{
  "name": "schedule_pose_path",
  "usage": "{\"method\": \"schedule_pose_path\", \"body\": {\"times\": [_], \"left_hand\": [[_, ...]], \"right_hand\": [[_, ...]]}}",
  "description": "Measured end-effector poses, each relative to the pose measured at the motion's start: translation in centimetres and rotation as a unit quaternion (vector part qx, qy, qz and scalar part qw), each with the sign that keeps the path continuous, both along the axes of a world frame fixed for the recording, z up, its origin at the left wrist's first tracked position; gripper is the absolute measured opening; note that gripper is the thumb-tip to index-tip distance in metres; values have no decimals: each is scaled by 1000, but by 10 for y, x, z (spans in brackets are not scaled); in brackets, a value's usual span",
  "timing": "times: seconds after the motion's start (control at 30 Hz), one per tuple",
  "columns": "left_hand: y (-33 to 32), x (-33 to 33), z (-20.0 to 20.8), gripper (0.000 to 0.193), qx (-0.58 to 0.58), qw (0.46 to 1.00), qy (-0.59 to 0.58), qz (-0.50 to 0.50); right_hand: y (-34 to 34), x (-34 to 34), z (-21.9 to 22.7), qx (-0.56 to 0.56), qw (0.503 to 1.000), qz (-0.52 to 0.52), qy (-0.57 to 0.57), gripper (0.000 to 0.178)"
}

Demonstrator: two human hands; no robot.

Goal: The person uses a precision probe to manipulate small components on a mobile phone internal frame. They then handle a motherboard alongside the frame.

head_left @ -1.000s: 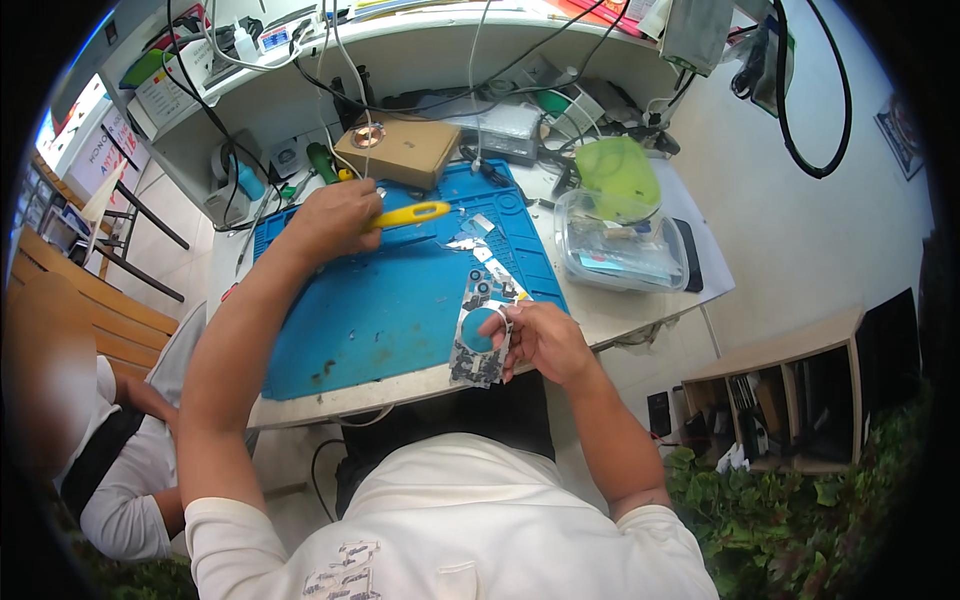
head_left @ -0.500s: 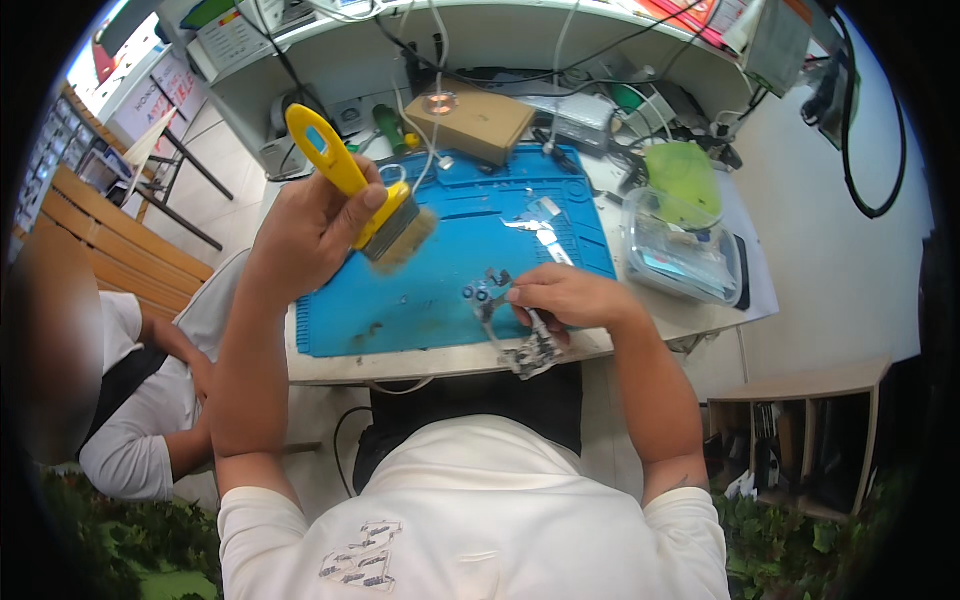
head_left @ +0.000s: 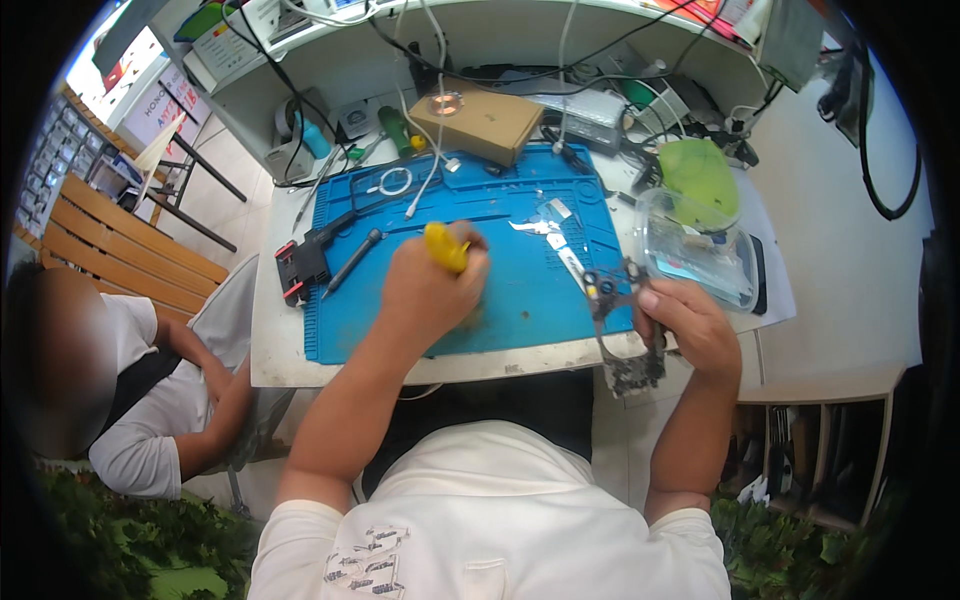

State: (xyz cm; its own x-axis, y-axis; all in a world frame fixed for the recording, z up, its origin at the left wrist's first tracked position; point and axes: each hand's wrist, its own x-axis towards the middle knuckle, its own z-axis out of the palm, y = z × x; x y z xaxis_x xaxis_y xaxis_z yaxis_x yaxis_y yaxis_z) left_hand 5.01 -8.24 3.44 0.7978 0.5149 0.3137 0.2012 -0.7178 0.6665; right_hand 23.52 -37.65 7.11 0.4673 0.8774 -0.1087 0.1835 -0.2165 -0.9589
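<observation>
Low over the middle of the blue work mat (head_left: 365, 325), my left hand (head_left: 430, 290) is closed round a yellow-handled brush (head_left: 445, 248). The handle points up toward me, and most of the bristles are hidden under the hand. Beyond the mat's right front corner, my right hand (head_left: 697, 325) pinches a stripped phone frame (head_left: 628, 375) by its side. The frame is dark and silvery, with round camera lenses at its upper end and an opening in its middle. It hangs partly past the table edge, apart from the brush.
Left on the mat lie a dark pen-shaped tool (head_left: 352, 263) and a black tool with red ends (head_left: 303, 268). A white-handled tool (head_left: 566, 258) lies to the right, near a clear plastic box (head_left: 690, 285). Behind stands a cardboard box (head_left: 480, 127) among cables. A person (head_left: 150, 400) sits at left.
My left hand has brought the brush down and right onto the mat area, uncovering the tools at left. My right hand has carried the phone frame right, away from the mat's middle.
</observation>
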Motion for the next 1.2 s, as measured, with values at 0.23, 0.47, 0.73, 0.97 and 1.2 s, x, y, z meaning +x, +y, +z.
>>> {"method": "schedule_pose_path", "body": {"times": [0.23,0.47,0.73,0.97,1.2], "left_hand": [[34,-8,48,16,-54,999,1,-7],[69,-74,34,21,22,989,131,64],[32,34,33,18,-20,996,53,-62],[79,-41,66,20,113,960,255,-37],[40,42,35,23,197,951,194,-140]], "right_hand": [[-65,9,-15,-9,997,-31,-66,43],[-176,-42,-55,49,977,-168,120,43],[-94,-5,-6,5,1000,-3,-2,43],[-194,-26,-40,18,989,-135,60,43],[-125,-10,-20,20,999,-30,24,41]]}}
